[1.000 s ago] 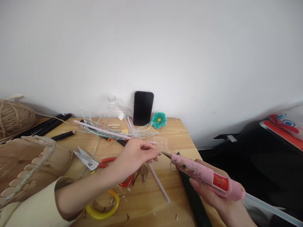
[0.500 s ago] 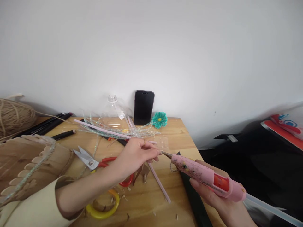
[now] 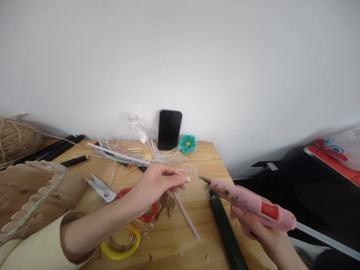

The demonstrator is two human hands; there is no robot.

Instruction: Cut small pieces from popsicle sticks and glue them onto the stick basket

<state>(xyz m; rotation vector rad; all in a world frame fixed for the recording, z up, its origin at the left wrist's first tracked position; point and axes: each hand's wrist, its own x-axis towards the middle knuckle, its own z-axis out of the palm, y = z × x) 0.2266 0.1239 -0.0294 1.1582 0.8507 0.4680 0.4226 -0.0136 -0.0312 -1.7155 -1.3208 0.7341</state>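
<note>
Your two hands are apart from each other. Your left hand [image 3: 157, 180] has thumb and finger pinched on a pale bit [image 3: 188, 179], too small to make out, above the tabletop [image 3: 174, 255]. Your right hand [image 3: 257, 225] is wrapped around the glue gun [image 3: 244, 200], over the right edge, its nozzle [image 3: 204, 179] pointing at the pale bit but just clear of it. Beneath your left forearm lie the scissors [image 3: 107, 194]; below the glue gun is a dark bar [image 3: 227, 232]. The phone [image 3: 170, 129] leans on the wall [image 3: 180, 56], with the green flower [image 3: 188, 144] just beside it.
</note>
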